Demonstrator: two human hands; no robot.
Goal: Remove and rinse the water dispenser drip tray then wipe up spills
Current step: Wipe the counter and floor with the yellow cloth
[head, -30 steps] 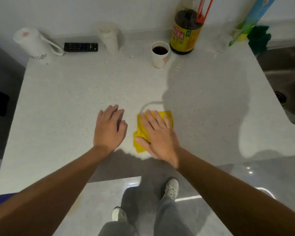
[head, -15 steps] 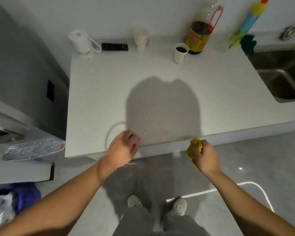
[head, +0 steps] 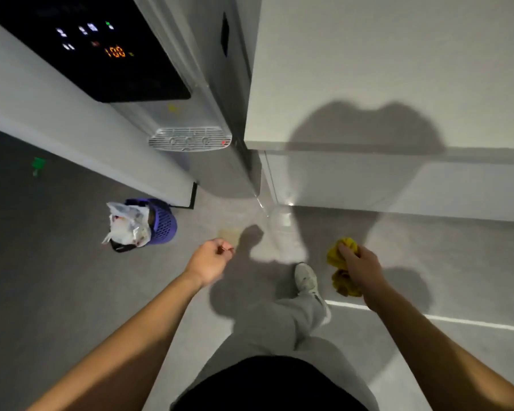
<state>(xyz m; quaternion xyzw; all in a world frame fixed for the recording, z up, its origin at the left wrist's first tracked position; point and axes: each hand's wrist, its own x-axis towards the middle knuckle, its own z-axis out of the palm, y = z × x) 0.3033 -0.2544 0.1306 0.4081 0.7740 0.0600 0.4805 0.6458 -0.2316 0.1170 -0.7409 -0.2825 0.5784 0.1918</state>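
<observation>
The grey slotted plastic drip tray (head: 189, 140) sits in place on the tall silver water dispenser (head: 172, 93), its long axis running nine to three o'clock, at twelve o'clock from the left hand (head: 209, 260). That hand is nearer the tray, fingers loosely curled and holding nothing I can make out. The right hand (head: 359, 266) grips a crumpled yellow cloth (head: 342, 266) above the grey tiled floor (head: 57, 262), beside the white desk (head: 398, 69).

A single wide-angle head camera looks steeply down from standing height, taking in the floor (head: 72, 292), the water dispenser (head: 172, 93) front and the tabletop (head: 398, 54) edge ahead.
</observation>
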